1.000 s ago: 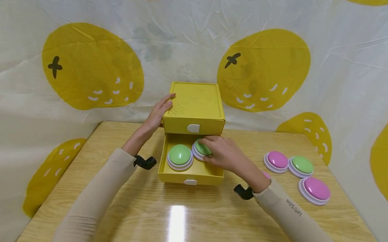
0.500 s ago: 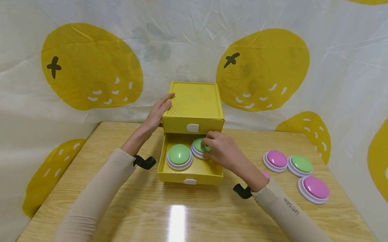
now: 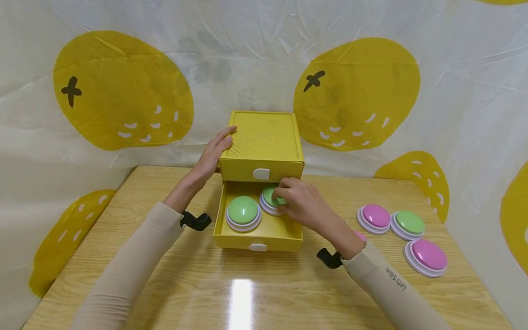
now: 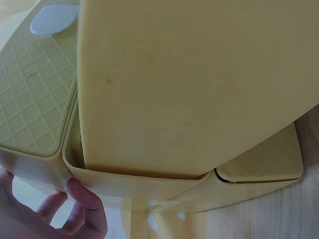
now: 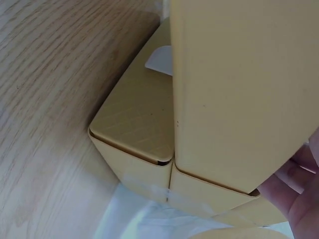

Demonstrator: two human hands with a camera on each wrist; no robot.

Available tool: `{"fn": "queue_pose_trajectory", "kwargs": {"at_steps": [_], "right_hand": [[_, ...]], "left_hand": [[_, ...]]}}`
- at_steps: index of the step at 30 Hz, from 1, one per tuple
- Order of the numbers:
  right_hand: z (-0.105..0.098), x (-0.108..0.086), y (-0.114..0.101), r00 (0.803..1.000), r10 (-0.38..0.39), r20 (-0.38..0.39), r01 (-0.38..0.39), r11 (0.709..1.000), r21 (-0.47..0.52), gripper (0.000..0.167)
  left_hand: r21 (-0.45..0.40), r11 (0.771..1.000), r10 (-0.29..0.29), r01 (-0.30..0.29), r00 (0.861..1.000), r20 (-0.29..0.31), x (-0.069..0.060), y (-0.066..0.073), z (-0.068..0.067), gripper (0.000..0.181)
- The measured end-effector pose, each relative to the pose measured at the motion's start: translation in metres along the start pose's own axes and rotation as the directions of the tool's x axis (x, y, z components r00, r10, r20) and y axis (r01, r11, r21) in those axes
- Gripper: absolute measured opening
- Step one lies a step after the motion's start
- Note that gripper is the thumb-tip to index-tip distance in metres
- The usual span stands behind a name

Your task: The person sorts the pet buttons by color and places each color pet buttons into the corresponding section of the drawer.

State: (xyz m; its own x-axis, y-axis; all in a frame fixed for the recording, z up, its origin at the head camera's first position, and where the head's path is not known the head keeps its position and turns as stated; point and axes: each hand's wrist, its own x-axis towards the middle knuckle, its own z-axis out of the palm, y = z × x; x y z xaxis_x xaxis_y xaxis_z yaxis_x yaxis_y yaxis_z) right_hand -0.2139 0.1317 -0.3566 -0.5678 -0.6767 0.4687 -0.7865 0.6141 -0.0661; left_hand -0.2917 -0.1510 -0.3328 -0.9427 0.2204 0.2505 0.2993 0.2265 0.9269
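A yellow drawer box (image 3: 265,136) has its middle drawer (image 3: 265,243) pulled out, while the drawers above and below are closed in the left wrist view. Inside lie two green dome buttons with white bases. The left green button (image 3: 243,210) lies apart from the hands. My right hand (image 3: 308,205) reaches into the drawer, its curled fingers on the right part of the farther green button (image 3: 269,196), partly hiding it. My left hand (image 3: 213,153) rests against the box's left side, fingers extended onto its top edge. In the right wrist view, the drawer wall hides the buttons.
To the right on the wooden table (image 3: 190,288) are a pink button (image 3: 376,215), a green button (image 3: 410,221) and a larger-looking pink button (image 3: 429,253). Another pink piece (image 3: 361,236) peeks out behind the right wrist. A fruit-patterned cloth (image 3: 259,53) hangs behind the box.
My right hand has lifted slightly and its fingers have shifted toward the right of the farther green button, uncovering more of it. The left hand has stayed against the box.
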Motion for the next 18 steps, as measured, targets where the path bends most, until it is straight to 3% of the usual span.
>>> {"fn": "queue_pose_trajectory", "kwargs": {"at_steps": [6, 18], "right_hand": [[0.0027, 0.0024, 0.0004, 0.999, -0.002, -0.042, 0.001, 1.0, -0.026, 0.022], [0.0063, 0.0031, 0.001, 0.999, -0.01, -0.05, 0.006, 0.998, -0.07, 0.021]], "left_hand": [[-0.01, 1.0, -0.011, 0.011, 1.0, -0.001, 0.0004, 0.0006, -0.001, 0.056], [-0.024, 0.999, -0.021, 0.021, 1.0, 0.005, 0.0006, -0.0002, -0.0007, 0.056]]}}
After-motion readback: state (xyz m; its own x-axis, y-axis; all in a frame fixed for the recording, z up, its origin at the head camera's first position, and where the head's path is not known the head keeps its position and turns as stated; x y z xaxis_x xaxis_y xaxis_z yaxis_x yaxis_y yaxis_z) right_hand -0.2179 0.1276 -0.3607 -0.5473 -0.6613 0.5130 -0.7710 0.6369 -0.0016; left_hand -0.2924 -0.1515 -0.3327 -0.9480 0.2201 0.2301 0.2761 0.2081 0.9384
